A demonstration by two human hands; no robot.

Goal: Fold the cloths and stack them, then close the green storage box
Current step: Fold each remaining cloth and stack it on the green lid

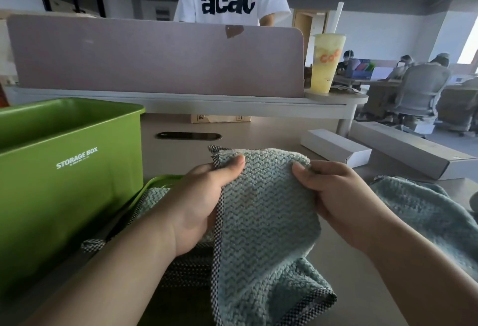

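Green storage box (69, 170) stands open at the table's (258, 134) left. Beside it, the left hand (199, 204) pinches the raised teal cloth (263, 209) by its checked edge. The right hand (333, 196) holds the opposite edge, both grips closed on it. A second cloth (424, 209) lies farther right.

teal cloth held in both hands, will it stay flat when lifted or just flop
Likely floppy: the teal cloth hangs from where the left hand and right hand pinch its top edge, and its lower part bunches in folds. Probably light, since simple pinches hold it up. Its nubby weave should grip well, so slipping seems unlikely.
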